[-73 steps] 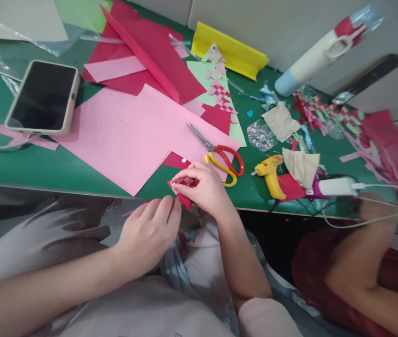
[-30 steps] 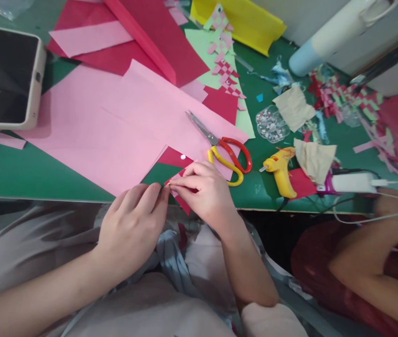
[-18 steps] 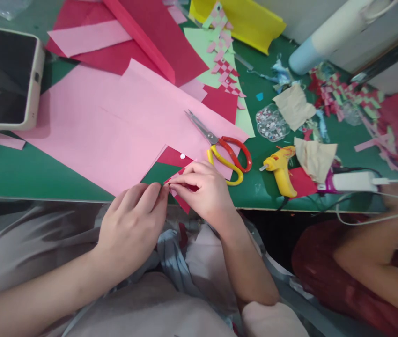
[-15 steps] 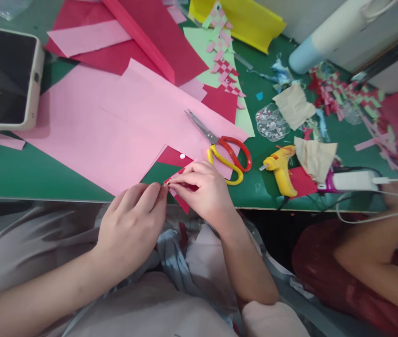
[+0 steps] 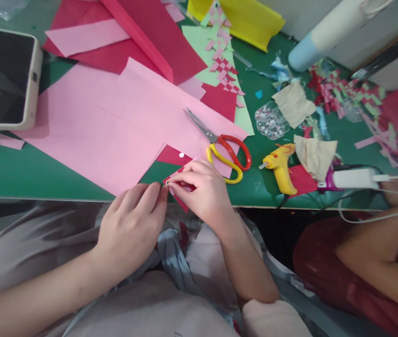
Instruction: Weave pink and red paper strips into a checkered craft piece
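My left hand has its fingers closed, the tips meeting at the left end of a small red and pink paper piece by the table edge. My right hand is closed in a pinch over the same piece, covering most of it. Between the two sets of fingertips shows a tiny round, eye-like bit, too small to make out fully. A white round dot lies just beyond on a red paper scrap. Red and yellow handled scissors rest beside my right hand on pink paper.
A yellow glue gun, a clear case of googly eyes and cloth pieces lie to the right. Woven paper fish line the green sheet. A phone stands left. Another person's arm is at right.
Both hands stay nearly in place at the paper piece, with only a slight shift of the fingertips. The view has moved a little.
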### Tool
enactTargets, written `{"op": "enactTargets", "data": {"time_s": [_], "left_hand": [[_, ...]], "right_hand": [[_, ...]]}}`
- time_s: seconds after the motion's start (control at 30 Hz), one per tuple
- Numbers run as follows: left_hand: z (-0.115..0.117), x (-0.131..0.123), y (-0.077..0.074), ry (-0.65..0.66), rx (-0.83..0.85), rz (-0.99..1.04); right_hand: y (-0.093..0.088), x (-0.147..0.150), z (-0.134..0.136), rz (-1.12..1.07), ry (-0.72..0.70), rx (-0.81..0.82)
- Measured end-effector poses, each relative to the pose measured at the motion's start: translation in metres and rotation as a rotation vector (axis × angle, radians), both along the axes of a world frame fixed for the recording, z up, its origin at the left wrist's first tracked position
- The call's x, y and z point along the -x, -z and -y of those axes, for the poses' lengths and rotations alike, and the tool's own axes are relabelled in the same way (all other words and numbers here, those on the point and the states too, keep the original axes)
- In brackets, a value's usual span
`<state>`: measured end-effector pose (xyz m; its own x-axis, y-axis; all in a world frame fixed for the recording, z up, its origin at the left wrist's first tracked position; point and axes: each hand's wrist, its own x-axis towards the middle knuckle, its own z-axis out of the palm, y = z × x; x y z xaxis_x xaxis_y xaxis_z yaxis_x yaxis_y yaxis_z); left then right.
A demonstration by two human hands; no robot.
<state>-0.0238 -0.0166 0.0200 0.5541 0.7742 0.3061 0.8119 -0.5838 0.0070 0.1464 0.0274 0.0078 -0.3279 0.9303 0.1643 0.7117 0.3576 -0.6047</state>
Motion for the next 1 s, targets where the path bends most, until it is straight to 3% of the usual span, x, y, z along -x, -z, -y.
{"op": "enactTargets", "data": {"time_s": [0.5, 0.8, 1.0], "left_hand": [[0.001, 0.005, -0.002, 0.011, -0.049, 0.041], [0.003, 0.005, -0.002, -0.001, -0.014, 0.022], [0.002, 0.005, -0.002, -0.006, 0.0, 0.004]], "right_hand": [[-0.01, -0.009, -0.003, -0.118, 0.053, 0.14], [-0.008, -0.009, -0.001, -0.012, -0.088, 0.019], [-0.016, -0.005, 0.005, 0.209, -0.14, -0.043]]}}
